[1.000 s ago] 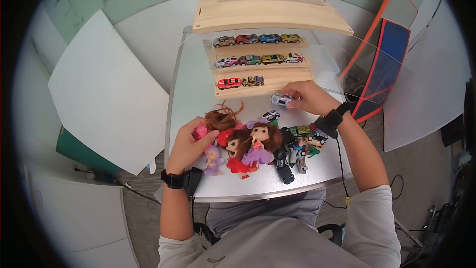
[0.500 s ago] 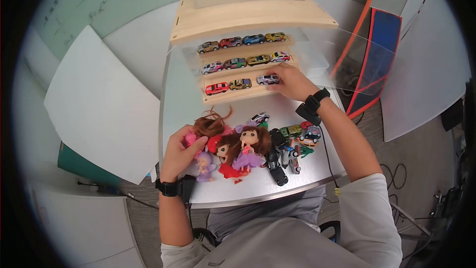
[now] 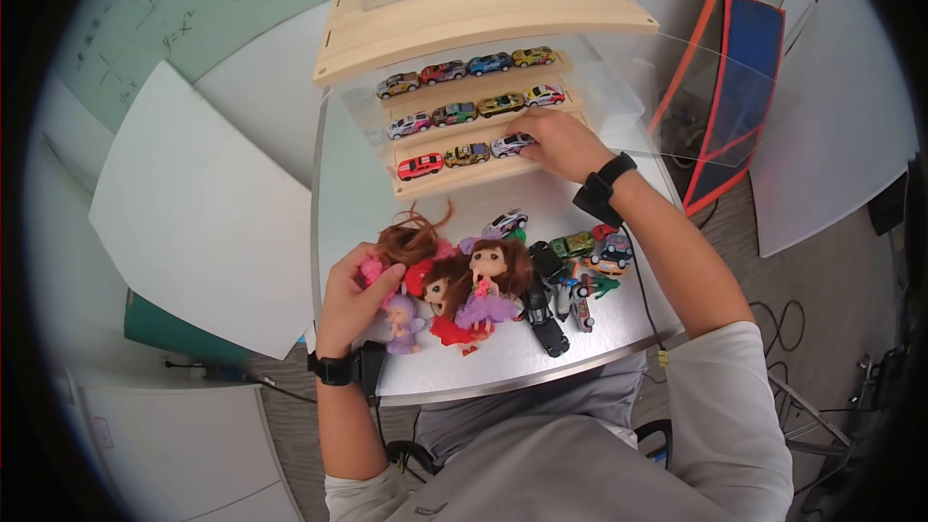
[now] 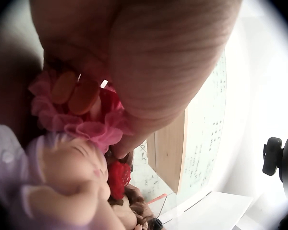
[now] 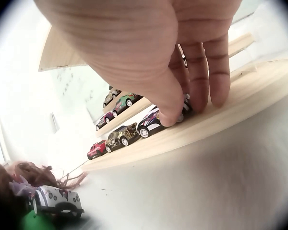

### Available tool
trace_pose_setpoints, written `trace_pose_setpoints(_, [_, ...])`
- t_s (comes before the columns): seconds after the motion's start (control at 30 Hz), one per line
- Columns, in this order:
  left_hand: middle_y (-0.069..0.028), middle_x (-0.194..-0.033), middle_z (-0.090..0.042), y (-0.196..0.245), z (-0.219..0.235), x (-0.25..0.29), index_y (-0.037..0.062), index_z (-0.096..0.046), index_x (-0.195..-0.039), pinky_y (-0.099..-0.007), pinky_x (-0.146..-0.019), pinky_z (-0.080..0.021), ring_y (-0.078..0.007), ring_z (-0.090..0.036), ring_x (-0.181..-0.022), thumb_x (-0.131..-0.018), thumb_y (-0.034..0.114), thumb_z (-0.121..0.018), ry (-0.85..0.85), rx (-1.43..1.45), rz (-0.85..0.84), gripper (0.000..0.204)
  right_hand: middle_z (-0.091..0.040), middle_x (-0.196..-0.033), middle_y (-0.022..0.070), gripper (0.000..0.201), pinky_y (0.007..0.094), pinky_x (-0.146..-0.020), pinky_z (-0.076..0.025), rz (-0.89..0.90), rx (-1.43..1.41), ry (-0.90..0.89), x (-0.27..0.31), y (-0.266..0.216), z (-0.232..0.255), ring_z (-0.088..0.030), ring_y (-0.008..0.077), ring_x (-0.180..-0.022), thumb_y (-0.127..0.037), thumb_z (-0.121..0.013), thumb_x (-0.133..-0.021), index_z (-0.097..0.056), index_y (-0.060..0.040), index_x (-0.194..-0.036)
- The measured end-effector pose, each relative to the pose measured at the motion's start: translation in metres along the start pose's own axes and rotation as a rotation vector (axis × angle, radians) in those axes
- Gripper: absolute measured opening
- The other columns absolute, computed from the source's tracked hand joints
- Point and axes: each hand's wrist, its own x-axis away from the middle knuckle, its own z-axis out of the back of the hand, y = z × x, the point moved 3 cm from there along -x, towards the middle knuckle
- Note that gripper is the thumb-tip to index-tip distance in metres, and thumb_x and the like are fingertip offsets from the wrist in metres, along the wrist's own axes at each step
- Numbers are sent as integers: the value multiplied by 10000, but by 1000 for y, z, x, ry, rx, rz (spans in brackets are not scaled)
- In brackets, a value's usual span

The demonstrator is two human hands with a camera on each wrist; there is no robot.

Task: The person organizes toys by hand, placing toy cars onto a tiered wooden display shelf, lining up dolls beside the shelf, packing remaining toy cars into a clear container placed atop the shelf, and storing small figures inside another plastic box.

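My right hand [image 3: 565,143] pinches the rear of a white toy car [image 3: 509,144] on the lowest wooden step, right of a yellow-black car [image 3: 468,155] and a red car [image 3: 420,166]. In the right wrist view, the thumb of my right hand [image 5: 175,72] is on the near side of the white car [image 5: 150,121], beside the patterned car [image 5: 121,136]. My left hand [image 3: 355,298] grips a doll in a pink frilled dress [image 4: 81,125], its brown hair [image 3: 411,240] above the fingers. A purple doll [image 3: 401,325] lies against this hand.
Two higher steps [image 3: 425,81] carry rows of cars. Nearer me on the metal table [image 3: 435,379] lie a doll in a purple dress [image 3: 486,300], a red-dressed doll [image 3: 440,292], a black vehicle [image 3: 549,333] and several other cars. A clear panel [image 3: 710,92] stands at the right.
My right hand has carried the white car from above the table onto the lowest step, then leftward beside the yellow-black car. My left hand keeps its grip on the pink doll.
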Motion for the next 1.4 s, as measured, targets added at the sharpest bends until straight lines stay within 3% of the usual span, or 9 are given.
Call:
trace_pose_setpoints(0.43, [17,-877,-695,-2,1,-1,-3,-683,-1062,-232,-729,-503,-50,-599,-785,-952,84,-783,-5,-4,11,172,-692,-1150,145,352,463,-931,-549,18,-7,-3,2,-5,4,-680,377,-1075,-50,-776,-847,-720,-51,-1195])
trace_pose_setpoints(0.63, [11,-906,-687,9,-3,1,9,-655,-1082,-238,-767,-519,-55,-612,-823,-887,18,-815,-40,-25,-64,252,-693,-1136,130,400,388,-866,-571,-13,13,-20,21,-41,38,-690,339,-970,-53,-780,-843,-703,-63,-1235])
trace_pose_setpoints(0.7, [4,-925,-690,6,-3,2,10,-651,-1098,-240,-783,-523,-58,-617,-838,-873,-4,-811,-43,-81,-139,276,-689,-1130,132,415,356,-866,-570,96,-241,-256,35,-54,29,-681,335,-931,-29,-781,-829,-695,-51,-1235])
trace_pose_setpoints(0.83, [-5,-946,-695,4,5,2,10,-647,-1087,-250,-799,-531,-68,-625,-857,-848,-27,-781,56,32,-53,276,-702,-1115,126,432,404,-907,-571,324,-122,-243,54,-65,3,-703,295,-952,-8,-788,-818,-689,-27,-1238])
trace_pose_setpoints(1.0, [10,-903,-690,0,20,4,41,-643,-1025,-190,-664,-433,-42,-594,-794,-871,3,-646,324,207,-80,158,-695,-1133,149,376,444,-918,-559,24,-288,-356,58,-52,19,-687,345,-1018,7,-790,-812,-703,-27,-1176])
trace_pose_setpoints(1.1, [30,-855,-641,-7,24,0,21,-632,-1012,-222,-704,-477,-61,-578,-778,-877,-3,-688,365,88,-121,148,-686,-1093,159,377,446,-887,-561,-61,-291,-223,67,-37,33,-681,369,-1012,42,-785,-795,-705,-23,-1158])
trace_pose_setpoints(1.2, [30,-854,-636,-22,25,-5,13,-638,-1013,-212,-712,-473,-64,-582,-785,-875,2,-705,290,-94,-156,154,-667,-1053,144,390,430,-839,-569,-7,61,45,71,-14,46,-692,365,-993,49,-784,-786,-693,-38,-1155])
trace_pose_setpoints(1.3, [1,-922,-657,-25,24,-5,8,-638,-1062,-222,-737,-488,-81,-598,-827,-866,22,-749,259,-12,20,225,-673,-1055,116,337,445,-823,-572,-141,372,92,62,-13,58,-700,359,-987,12,-798,-788,-691,-55,-1101])
trace_pose_setpoints(1.4, [-28,-1010,-668,-16,20,-4,1,-627,-1138,-236,-744,-512,-91,-607,-872,-858,32,-785,335,67,-93,323,-682,-1031,107,282,470,-782,-578,-124,508,92,50,-13,56,-715,357,-934,-37,-773,-811,-694,-67,-1080])
